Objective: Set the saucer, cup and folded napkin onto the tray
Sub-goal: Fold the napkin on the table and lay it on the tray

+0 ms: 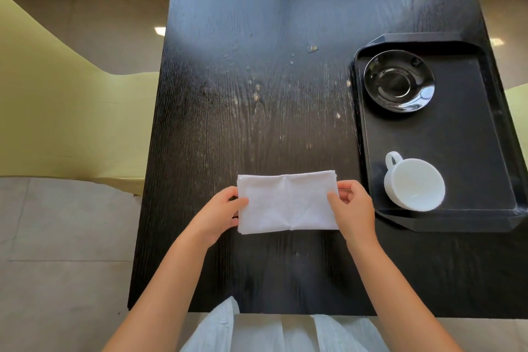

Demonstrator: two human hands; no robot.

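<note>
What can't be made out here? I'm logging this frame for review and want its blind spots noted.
All in the head view:
- Underside of the napkin and its layer count: hidden by its top layer.
- Fingers of the left hand and right hand: tucked beneath the napkin's ends.
- Tray right rim: cut off by the frame edge.
- Cup contents: white on white, unclear.

The scene is evenly and brightly lit, seemingly from overhead. A broad pale sheen is cast across the table (257,80) at its far end, left of the tray (463,217), and the wood grain there is washed out. Small glints are seen on the saucer (399,81) rim. Shadows are soft and short. Straight edges are bowed toward the frame borders by the wide lens, and corners are slightly blurred.
</note>
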